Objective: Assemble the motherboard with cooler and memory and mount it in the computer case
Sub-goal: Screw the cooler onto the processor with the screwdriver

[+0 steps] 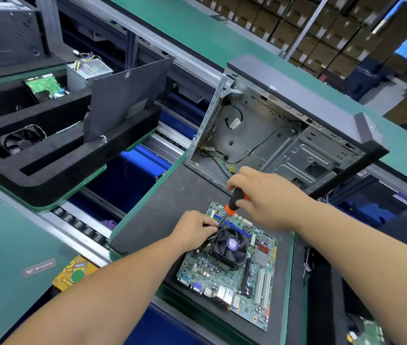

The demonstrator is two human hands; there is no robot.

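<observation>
**Fastening the cooler to the motherboard**

The motherboard [224, 277] is lying flat on a dark mat [167, 202], just in front of the open computer case [279, 135]. The right hand [267, 195] is gripping a screwdriver [233, 202] whose tip is meeting the cooler [231, 245] at its far-left corner; the left hand [195, 230] is pinching the wires beside that corner

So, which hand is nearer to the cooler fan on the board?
Left. The left hand pinches something at the cooler fan upper-left corner; the right hand grips the screwdriver higher above it.
</observation>
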